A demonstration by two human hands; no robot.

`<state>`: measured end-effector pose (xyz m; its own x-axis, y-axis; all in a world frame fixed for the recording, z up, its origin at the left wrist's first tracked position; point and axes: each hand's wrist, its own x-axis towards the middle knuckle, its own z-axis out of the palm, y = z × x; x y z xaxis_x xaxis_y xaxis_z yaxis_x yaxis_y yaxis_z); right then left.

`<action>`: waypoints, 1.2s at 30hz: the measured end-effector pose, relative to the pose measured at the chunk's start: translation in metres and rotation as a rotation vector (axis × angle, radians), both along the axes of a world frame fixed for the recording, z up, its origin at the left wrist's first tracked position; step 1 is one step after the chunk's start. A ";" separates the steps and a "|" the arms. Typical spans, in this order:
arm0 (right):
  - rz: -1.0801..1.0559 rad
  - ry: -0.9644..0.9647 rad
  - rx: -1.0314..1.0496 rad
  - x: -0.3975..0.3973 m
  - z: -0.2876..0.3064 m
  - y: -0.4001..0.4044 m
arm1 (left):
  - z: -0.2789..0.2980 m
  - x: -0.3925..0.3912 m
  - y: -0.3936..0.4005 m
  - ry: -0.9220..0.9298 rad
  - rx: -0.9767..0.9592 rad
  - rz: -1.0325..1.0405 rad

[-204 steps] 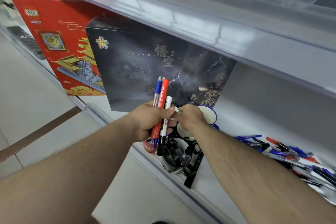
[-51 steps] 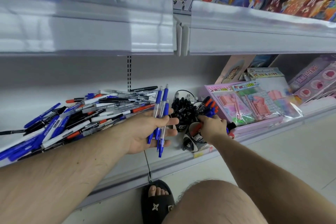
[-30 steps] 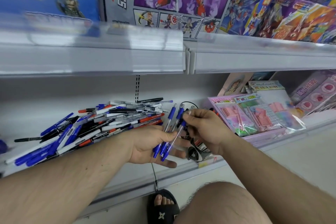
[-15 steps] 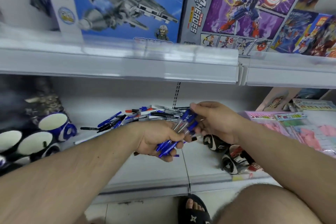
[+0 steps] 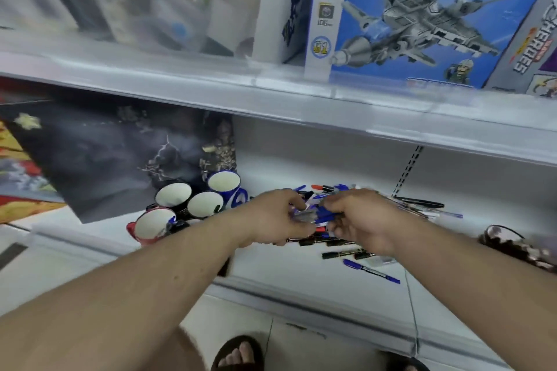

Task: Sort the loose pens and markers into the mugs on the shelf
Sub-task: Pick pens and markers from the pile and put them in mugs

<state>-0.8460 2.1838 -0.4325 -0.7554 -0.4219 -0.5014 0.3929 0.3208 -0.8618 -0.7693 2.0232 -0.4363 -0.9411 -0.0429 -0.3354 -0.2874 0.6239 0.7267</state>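
Note:
Both hands meet over the lower shelf, gripping one bundle of blue pens (image 5: 317, 215). My left hand (image 5: 275, 217) holds its left end and my right hand (image 5: 358, 220) curls round its right end. Several mugs stand left of my hands: a blue mug (image 5: 224, 187) at the back, two dark mugs (image 5: 174, 196) (image 5: 205, 205) in the middle, and a red mug (image 5: 152, 224) in front with a blue pen tip showing at its rim. Loose pens and markers (image 5: 346, 245) lie under and behind my hands, and a single blue pen (image 5: 372, 271) rests near the shelf edge.
A dark game box (image 5: 114, 156) leans behind the mugs. The upper shelf (image 5: 271, 93) overhangs, carrying a blue fighter-jet box (image 5: 422, 18). A dark, patterned object (image 5: 518, 247) sits at the far right of the lower shelf. My sandalled feet (image 5: 238, 352) show on the tiled floor.
The view has swung left, so the mugs are now close beside my hands. Both hands have stayed on the blue pen bundle and carried it leftward toward the mugs.

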 end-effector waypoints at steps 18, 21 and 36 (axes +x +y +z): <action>-0.097 0.158 -0.188 0.037 -0.023 -0.131 | 0.008 0.058 -0.153 0.163 0.206 0.622; -0.064 0.084 -0.124 0.033 -0.042 -0.129 | -0.014 0.074 -0.188 0.187 -0.131 0.694; -0.127 -0.009 0.027 0.004 -0.112 -0.119 | -0.107 0.045 -0.235 -0.195 -0.928 0.479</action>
